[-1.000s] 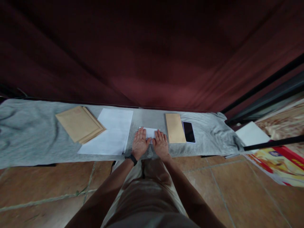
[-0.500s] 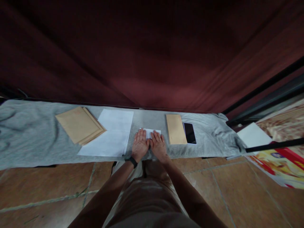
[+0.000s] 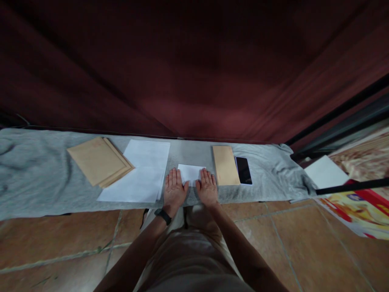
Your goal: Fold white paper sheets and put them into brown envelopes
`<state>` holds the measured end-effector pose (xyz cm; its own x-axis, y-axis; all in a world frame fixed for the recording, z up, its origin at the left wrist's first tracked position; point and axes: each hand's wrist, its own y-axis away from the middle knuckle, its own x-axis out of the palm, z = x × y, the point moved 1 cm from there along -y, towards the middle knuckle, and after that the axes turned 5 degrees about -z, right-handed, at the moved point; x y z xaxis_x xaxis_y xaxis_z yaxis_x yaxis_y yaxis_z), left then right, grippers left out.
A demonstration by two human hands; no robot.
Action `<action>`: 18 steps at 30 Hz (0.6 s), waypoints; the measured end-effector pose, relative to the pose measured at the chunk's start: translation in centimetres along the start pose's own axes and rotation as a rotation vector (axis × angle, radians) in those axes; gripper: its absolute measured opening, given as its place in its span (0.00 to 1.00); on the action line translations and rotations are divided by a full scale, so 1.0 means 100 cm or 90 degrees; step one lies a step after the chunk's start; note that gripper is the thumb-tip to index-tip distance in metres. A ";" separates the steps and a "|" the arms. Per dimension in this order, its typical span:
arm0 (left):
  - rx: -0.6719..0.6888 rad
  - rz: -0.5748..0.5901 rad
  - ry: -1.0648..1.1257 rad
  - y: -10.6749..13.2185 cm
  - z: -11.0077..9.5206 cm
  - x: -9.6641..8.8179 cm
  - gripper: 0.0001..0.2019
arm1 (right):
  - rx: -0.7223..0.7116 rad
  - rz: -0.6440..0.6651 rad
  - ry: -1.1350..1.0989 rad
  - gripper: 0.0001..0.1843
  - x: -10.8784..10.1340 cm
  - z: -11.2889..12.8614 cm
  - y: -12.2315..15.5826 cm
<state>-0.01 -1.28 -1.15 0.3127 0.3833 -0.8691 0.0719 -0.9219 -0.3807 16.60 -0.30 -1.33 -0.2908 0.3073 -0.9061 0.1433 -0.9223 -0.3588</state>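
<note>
A small folded white paper (image 3: 191,172) lies on the grey cloth in front of me. My left hand (image 3: 175,190) rests flat at its left edge, fingers stretched out and thumb on the paper. Along the right edge lies my right hand (image 3: 208,187), also flat, its thumb at the paper's lower corner. To the left are large white sheets (image 3: 146,170), partly covered by a stack of brown envelopes (image 3: 99,160). A single brown envelope (image 3: 226,165) lies just right of my right hand, with a dark-screened phone (image 3: 243,170) beside it.
The grey cloth (image 3: 273,174) covers a long narrow surface. Behind it hangs a dark red curtain (image 3: 194,81). On the right are black bars (image 3: 352,186), a white sheet (image 3: 326,172) and a red and yellow printed box (image 3: 358,211). Brown floor tiles (image 3: 298,243) lie below.
My hands have slid apart from the middle of the folded paper to its two side edges, uncovering more of it. The envelopes, sheets and phone stay in place.
</note>
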 end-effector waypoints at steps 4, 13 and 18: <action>-0.001 0.011 0.001 -0.002 -0.002 -0.003 0.36 | 0.007 0.010 0.004 0.31 -0.001 0.001 -0.001; 0.009 0.019 -0.015 -0.003 -0.003 -0.005 0.36 | 0.010 0.009 0.008 0.31 -0.001 0.003 -0.001; 0.002 0.016 -0.003 -0.002 -0.002 -0.003 0.36 | 0.013 0.008 0.009 0.31 -0.002 0.004 -0.001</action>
<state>0.07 -1.19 -0.77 0.3105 0.3606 -0.8795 0.0606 -0.9309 -0.3602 16.31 -0.36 -1.04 -0.2758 0.2993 -0.9134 0.1273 -0.9305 -0.3434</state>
